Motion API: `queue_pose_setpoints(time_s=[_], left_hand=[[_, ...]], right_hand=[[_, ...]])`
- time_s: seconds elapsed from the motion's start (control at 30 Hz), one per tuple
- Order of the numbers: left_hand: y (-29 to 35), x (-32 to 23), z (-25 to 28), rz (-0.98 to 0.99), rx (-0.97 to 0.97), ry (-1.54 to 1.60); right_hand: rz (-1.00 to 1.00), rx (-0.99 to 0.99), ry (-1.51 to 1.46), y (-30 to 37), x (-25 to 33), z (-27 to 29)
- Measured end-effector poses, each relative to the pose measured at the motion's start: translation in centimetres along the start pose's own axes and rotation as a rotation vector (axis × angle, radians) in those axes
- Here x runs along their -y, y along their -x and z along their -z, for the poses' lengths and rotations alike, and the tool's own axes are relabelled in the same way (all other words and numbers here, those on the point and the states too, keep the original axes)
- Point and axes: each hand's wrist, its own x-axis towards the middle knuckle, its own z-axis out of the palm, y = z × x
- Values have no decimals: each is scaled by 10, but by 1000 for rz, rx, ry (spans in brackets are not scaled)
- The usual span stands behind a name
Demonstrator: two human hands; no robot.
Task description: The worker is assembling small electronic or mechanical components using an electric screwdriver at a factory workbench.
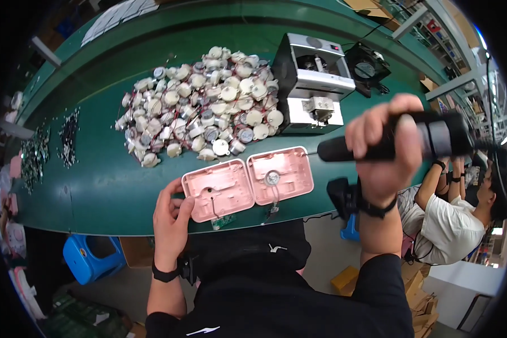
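Observation:
My left hand (172,219) grips the left rim of a pink plastic casing half (231,183), thumb inside and fingers outside. Beside it lies the other pink half (290,183), open side up, holding a round metallic part (272,178) with wires running over the near edge. A small green circuit board (223,222) hangs at the near edge of the left half. My right hand (386,141), slightly blurred, is wrapped around a black electric screwdriver (349,147). The tool lies nearly level, its thin bit pointing left by the right half's far right corner; contact cannot be made out.
A large heap of small white-and-silver motors (203,104) with red wires covers the green table (96,197) beyond the casing. A silver-and-black machine (312,84) stands right of it. Small screws (69,138) lie at left. A co-worker (453,217) sits at right.

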Motion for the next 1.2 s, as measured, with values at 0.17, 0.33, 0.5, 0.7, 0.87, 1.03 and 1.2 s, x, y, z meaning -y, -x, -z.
queue_pose_setpoints(time_s=[0.17, 0.33, 0.5, 0.7, 0.87, 1.03, 1.2], left_hand=[[-6, 10, -7, 4, 53, 77], [-9, 14, -14, -37, 98, 45], [-8, 10, -18, -114, 75, -101], [-7, 10, -23, -184, 7, -189], [-8, 12, -25, -170, 3, -196], [-10, 15, -25, -218, 0, -245], [-15, 23, -23, -331, -7, -288]], right_hand=[[-51, 88, 34, 40, 7, -43], [-207, 91, 103, 58, -11, -46], [-257, 134, 105, 61, -24, -34], [-276, 107, 103, 61, -31, -34], [-303, 80, 130, 60, -29, -37], [-319, 147, 45, 58, -32, -30], [-283, 212, -13, 55, -40, -29]])
